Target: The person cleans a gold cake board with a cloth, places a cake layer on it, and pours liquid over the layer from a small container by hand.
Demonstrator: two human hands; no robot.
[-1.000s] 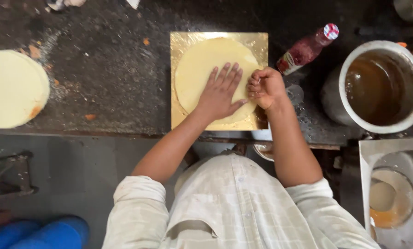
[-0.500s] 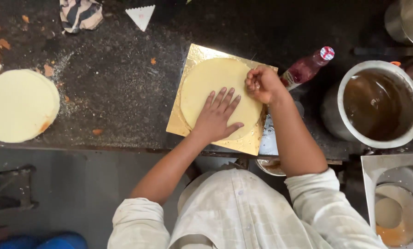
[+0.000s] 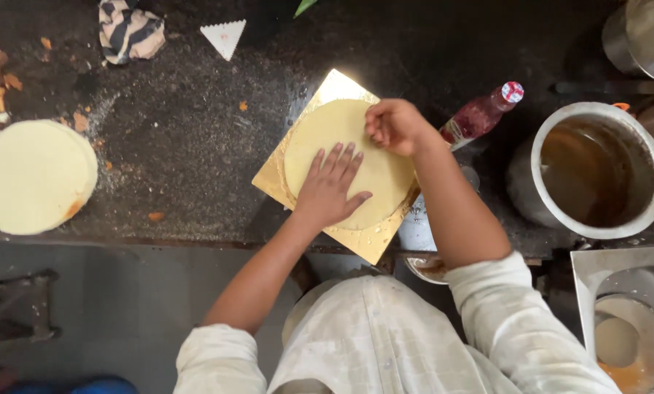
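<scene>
Head view: flat left hand (image 3: 328, 191) presses cake layer (image 3: 347, 162) (pale, round); right hand (image 3: 392, 125) pinches its edge.

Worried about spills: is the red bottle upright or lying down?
Lying down: the red bottle rests on its side on the dark counter, cap on.

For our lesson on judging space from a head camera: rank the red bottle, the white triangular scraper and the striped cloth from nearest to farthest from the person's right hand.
Measured from the right hand, at the upper edge of the pale disc:
1. Red bottle, just to its right.
2. White triangular scraper, up and to the left.
3. Striped cloth, farther left, by the top edge.
</scene>
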